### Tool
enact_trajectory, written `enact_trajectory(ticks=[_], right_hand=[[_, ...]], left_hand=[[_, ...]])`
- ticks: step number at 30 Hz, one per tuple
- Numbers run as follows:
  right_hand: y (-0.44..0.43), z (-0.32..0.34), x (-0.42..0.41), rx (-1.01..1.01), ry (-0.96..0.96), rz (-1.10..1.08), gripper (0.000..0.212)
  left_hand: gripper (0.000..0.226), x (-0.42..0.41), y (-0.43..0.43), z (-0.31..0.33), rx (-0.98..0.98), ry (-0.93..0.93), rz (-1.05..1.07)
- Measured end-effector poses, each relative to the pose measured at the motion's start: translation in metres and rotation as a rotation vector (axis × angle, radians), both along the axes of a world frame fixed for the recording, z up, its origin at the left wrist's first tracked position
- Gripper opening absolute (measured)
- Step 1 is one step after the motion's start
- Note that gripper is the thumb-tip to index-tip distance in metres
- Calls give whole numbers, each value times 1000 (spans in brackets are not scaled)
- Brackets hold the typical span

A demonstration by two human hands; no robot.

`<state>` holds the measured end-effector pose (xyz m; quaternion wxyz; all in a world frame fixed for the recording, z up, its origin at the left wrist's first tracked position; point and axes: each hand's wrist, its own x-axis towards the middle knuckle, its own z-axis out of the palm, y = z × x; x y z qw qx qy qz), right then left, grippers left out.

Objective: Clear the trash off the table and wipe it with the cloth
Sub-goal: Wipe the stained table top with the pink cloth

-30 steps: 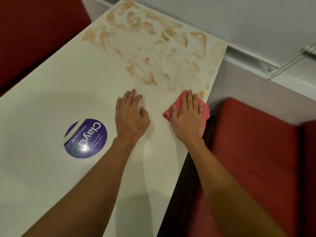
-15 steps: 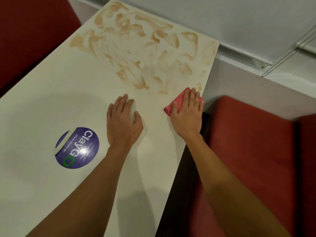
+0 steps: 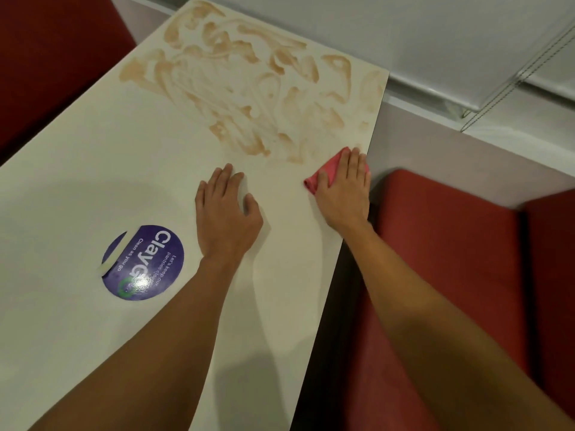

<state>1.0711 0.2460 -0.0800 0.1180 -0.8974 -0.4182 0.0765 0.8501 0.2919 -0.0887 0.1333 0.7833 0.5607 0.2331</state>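
Where the pink cloth [image 3: 322, 175] lies bunched at the right edge of the bench [image 3: 77, 181], your right hand [image 3: 345, 194] presses flat on it, fingers straight and close together, so only its left side shows. Beyond your fingertips, brown smears [image 3: 242, 79] cover the bench. Your left hand [image 3: 225, 213] rests spread on bare bench well to the left, with a purple round sticker [image 3: 144, 262] left of its wrist.

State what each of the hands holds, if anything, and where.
Right hand presses flat on top of the pink cloth; left hand rests on the table, holding nothing.
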Motion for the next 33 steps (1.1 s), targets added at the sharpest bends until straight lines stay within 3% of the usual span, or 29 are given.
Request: enact_trajectory(ticks=[5, 13, 21, 29, 33], right_hand=[[-62, 1, -58, 20, -10, 61, 77], [28, 1, 32, -13, 56, -57, 78], [-38, -4, -37, 28, -7, 9, 76], [41, 1, 46, -30, 16, -10, 78], [27, 1, 27, 5, 38, -23, 78]], left_hand=[[56, 2, 0, 1, -1, 2, 8], [53, 2, 1, 0, 0, -16, 2], [54, 5, 1, 0, 34, 26, 27], [52, 5, 2, 0, 44, -13, 23], [51, 4, 1, -2, 44, -10, 28]])
